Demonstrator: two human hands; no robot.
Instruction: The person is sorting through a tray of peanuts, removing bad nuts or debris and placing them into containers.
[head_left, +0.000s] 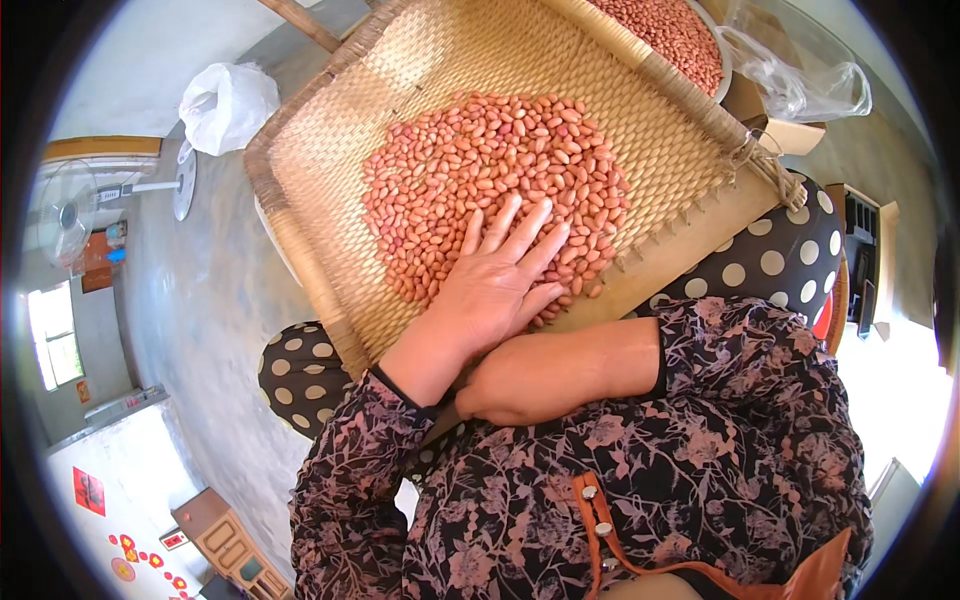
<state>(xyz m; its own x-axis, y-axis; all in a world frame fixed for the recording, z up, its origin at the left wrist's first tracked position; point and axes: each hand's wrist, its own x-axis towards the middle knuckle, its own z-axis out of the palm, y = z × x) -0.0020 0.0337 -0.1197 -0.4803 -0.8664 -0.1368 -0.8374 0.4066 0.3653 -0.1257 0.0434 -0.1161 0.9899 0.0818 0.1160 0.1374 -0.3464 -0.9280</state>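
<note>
My left hand [488, 285] lies palm down on a spread of reddish-pink shelled peanuts [440, 190], its fingers straight and apart. The peanuts rest on a woven tray [320, 240] with a thick bound rim, set across my lap. Crossing below the left wrist, my right forearm reaches leftward. Only the back of my right hand [490, 392] shows by the tray's near edge. Its fingers are hidden, so I cannot see what, if anything, they hold.
A round bowl [728, 60] heaped with peanuts stands beyond the tray's right rim. Near it are a clear plastic bag [800, 75] and a cardboard box [790, 135]. A white plastic bag [228, 105] and a standing fan [68, 215] are at the left.
</note>
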